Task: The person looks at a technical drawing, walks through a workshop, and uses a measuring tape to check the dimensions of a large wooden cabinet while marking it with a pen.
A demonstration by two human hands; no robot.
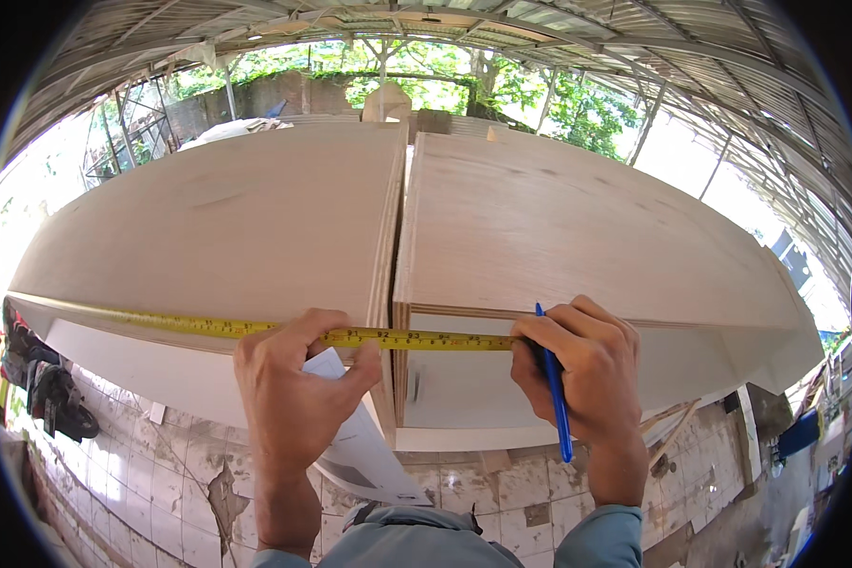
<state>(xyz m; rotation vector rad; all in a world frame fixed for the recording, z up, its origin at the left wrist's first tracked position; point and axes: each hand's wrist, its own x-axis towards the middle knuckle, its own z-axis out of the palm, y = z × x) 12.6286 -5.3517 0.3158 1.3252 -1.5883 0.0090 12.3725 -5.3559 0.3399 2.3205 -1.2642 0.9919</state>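
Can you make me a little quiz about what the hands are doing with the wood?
1. True or false: the yellow tape measure lies across both plywood panels.
2. Which hand holds the blue pen? A) left hand B) right hand
3. Fill in: the left hand also holds a sheet of white ____.

Key: 1 true; 2 B; 3 paper.
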